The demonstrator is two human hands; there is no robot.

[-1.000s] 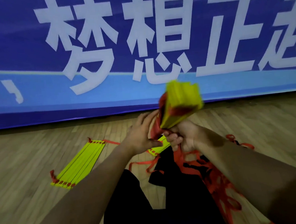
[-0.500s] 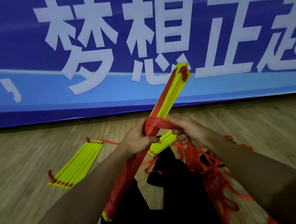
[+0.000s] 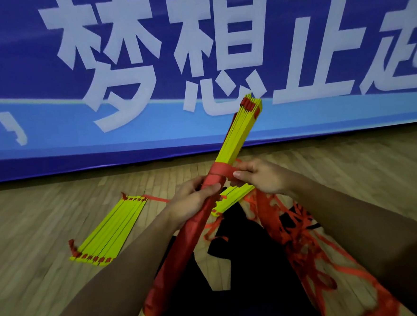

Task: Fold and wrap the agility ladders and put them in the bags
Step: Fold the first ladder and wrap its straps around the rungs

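The left hand point(image 3: 193, 203) grips a bundled agility ladder point(image 3: 236, 141) around its middle, fingers curled over the red webbing point(image 3: 189, 248) that already covers the lower half of the bundle. The bundle slants across the view — its bare yellow end, capped with small red tabs, points up and to the right against the blue banner point(image 3: 48, 70), while its wrapped lower end sits low in the frame near the person's lap. The right hand point(image 3: 260, 176) is just beside the left, at the upper edge of the wrapping, with thumb and fingers pinching the red strap where it rounds the slats. From under that hand a loose tangle of red strap point(image 3: 304, 240) trails down to the right over the wooden floor point(image 3: 35, 244) and over a black bag point(image 3: 234, 220) lying in front of the person. A second ladder stack point(image 3: 111, 228) lies flat on the floor to the left, well apart from the hands, its yellow slats fanned slightly and red tabs showing at both ends. Another short group of yellow slats point(image 3: 232, 199) shows just behind the hands, between them and the black bag — partly hidden, so how it connects to the strap cannot be told. The banner carries large white characters and meets the floor along a dark blue lower edge.
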